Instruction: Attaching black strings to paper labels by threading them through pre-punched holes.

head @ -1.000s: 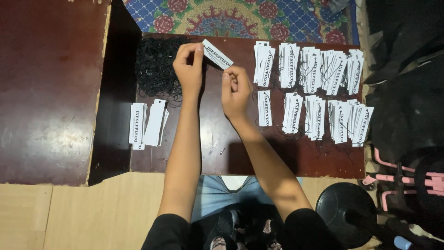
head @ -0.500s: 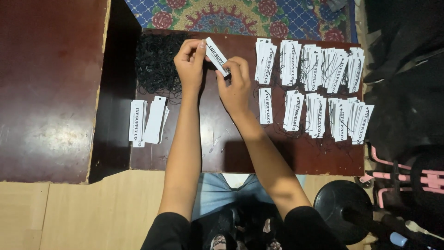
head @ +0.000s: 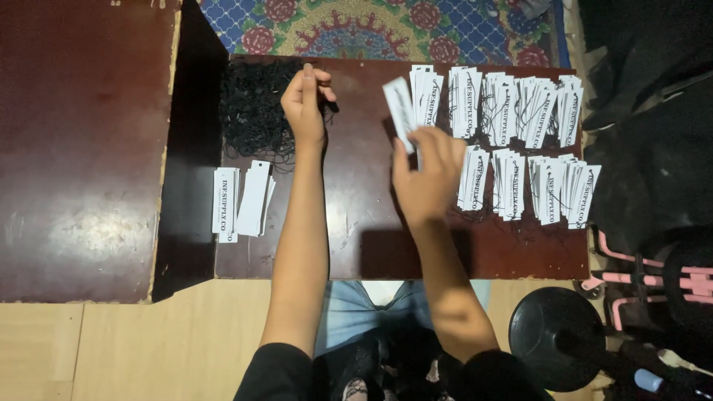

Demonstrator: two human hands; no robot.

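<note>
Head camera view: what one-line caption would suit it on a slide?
Left hand pinches black strings while right hand holds a white tag beside rows of strung tags.

Head camera looks straight down, close over the table (head: 356,245)

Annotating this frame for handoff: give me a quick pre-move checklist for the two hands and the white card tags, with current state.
1. Right hand holds one white card tag: ok, tag pinched and lifted over the dark wooden table.
2. Left hand at the pile of black strings: ok, fingertips at the pile's edge.
3. String actually pinched: cannot tell.
4. Held tag already strung: cannot tell, blurred.
5. Rows of strung white tags tidy on the right: ok.
6. Small stack of plain white tags within the left hand's reach: ok, probably.
</note>
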